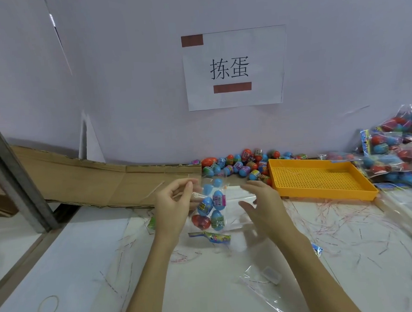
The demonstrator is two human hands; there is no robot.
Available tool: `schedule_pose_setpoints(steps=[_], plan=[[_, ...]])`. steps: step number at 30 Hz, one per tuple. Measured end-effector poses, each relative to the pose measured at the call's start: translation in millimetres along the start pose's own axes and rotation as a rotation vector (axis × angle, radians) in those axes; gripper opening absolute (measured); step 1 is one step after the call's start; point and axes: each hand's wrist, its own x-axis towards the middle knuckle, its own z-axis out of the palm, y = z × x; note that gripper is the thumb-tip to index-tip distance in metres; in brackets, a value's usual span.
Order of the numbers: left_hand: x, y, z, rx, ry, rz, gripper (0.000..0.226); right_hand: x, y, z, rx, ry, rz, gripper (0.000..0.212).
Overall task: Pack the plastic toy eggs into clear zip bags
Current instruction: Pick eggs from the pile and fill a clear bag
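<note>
Left hand (pixel 173 206) pinches the left edge of the bag (pixel 217 203) between curled fingers and thumb, holding it up over the table (pixel 86 271). Right hand (pixel 263 207) sits just right of the bag, fingers loosely spread and relaxed — whether it touches the plastic, can't tell. Bag holds several eggs (pixel 214 207): mostly blue with printed wraps, one red at the lower left. A printed header card (pixel 210 236) hangs at the bag's near end. Loose egg pile (pixel 239 164) lies far centre against the wall, just left of the yellow tray (pixel 322 180). Filled bags (pixel 397 153) are stacked at the far right. Flat empty bags (pixel 263 285) lie near centre on the table, thin plastic strips (pixel 324 218) scattered around — densest right of the hands. Cardboard (pixel 93 184) lies flat far left. Paper sign (pixel 233 67) is taped to the wall above the pile. Rubber band (pixel 48 306) near left.
</note>
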Motion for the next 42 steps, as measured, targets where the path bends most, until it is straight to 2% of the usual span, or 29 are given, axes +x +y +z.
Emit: schedule_pose_setpoints(steps=[1,4,7,10,17,23,31,38,42], plan=[[0,0,0,0.006,0.0,0.005,0.017,-1,1,0,0.014,0.028,-0.01,0.039],[0,0,1,0.01,-0.001,0.015,0.017,-4,-2,-3,0.204,0.151,-0.066,0.029],[-1,0,2,0.005,-0.01,-0.004,0.016,-4,-8,-1,0.494,0.12,-0.082,0.025],[-3,2,3,-0.006,-0.023,-0.013,0.015,-3,-16,3,0.717,0.067,0.001,0.016],[-3,3,4,-0.083,-0.103,-0.095,0.011,-4,-11,2,0.87,0.002,0.159,0.006],[-1,0,-6,-0.148,-0.231,-0.165,0.018,-7,-12,-5,0.954,-0.023,0.212,0.009],[7,-9,-14,-0.396,-0.226,-0.42,0.041,-7,-6,-17,1.021,-0.078,0.198,0.014],[9,-10,-19,-0.35,-0.286,-0.365,0.034,-7,-4,-21,1.03,-0.125,0.17,0.015],[5,-7,-23,-0.189,-0.345,-0.198,0.023,-8,-1,-22,1.013,-0.142,0.15,0.014]])
